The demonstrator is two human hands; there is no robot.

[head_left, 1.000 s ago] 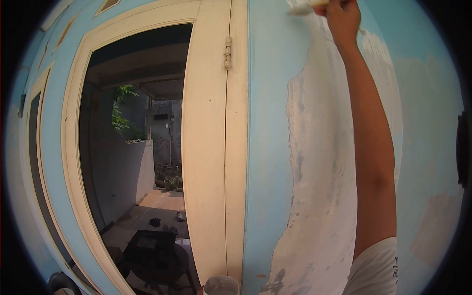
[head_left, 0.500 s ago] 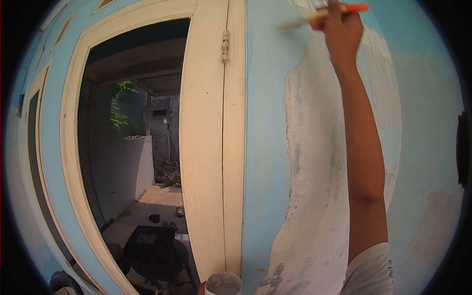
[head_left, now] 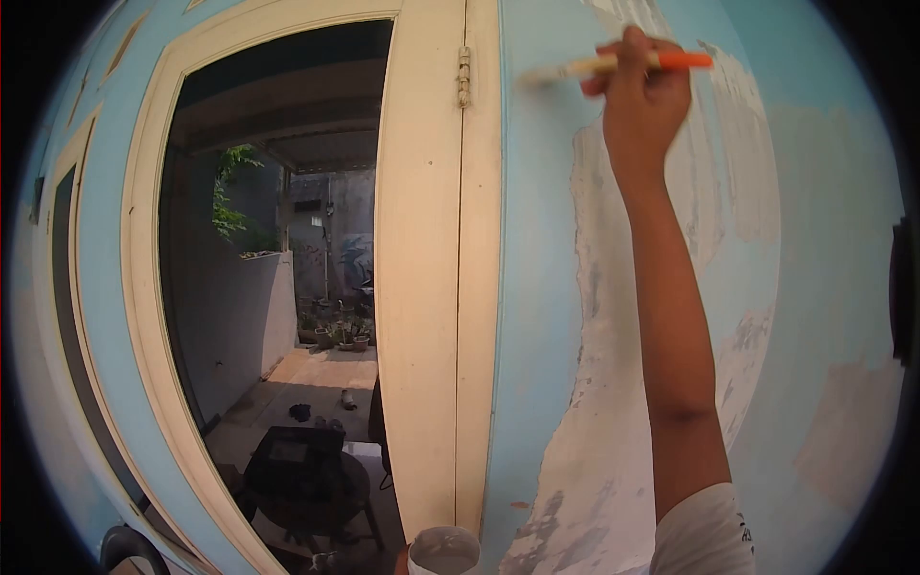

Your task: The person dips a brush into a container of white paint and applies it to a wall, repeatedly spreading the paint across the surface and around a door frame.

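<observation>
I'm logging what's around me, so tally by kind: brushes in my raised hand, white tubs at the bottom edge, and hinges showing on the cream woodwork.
Brush in the right hand: 1
White tub: 1
Hinge: 1
Total: 3

A short, loose sleeve (head_left: 698,535) of pale greyish-white cloth covers part of the right upper arm, its hem a plain, gently curved edge above the elbow (head_left: 685,410), with soft shading across the fabric and small dark lettering (head_left: 747,533) near its outer side, turned too far away to read. From the hem onward the right arm (head_left: 674,316) is bare and slim, smooth in outline, fuller along the forearm and tapering to a narrow wrist (head_left: 646,180). The right grip (head_left: 647,107) is an ungloved hand with slender fingers (head_left: 633,46).
</observation>
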